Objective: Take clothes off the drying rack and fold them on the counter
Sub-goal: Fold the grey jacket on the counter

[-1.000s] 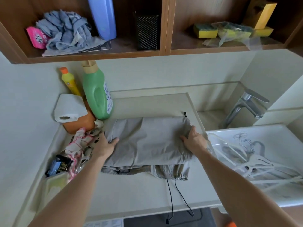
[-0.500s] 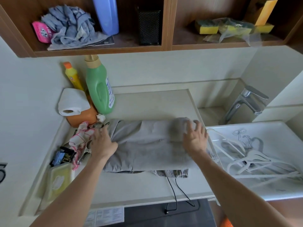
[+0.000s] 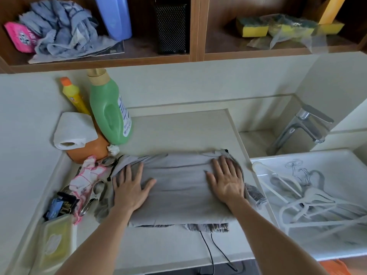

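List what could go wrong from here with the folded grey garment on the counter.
1. The black drawstrings hang over the front edge of the counter; a snag could drag the grey garment askew.
2. The left hand presses near the scissors and clutter; sliding the fold left may catch them.
3. The right hand sits near the sink side, where fabric already overhangs and might slip in.

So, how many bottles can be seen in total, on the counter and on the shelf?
3. A yellow bottle and a green bottle stand at the counter's back left. A blue bottle stands on the shelf above, its top cut off. Others may be hidden.
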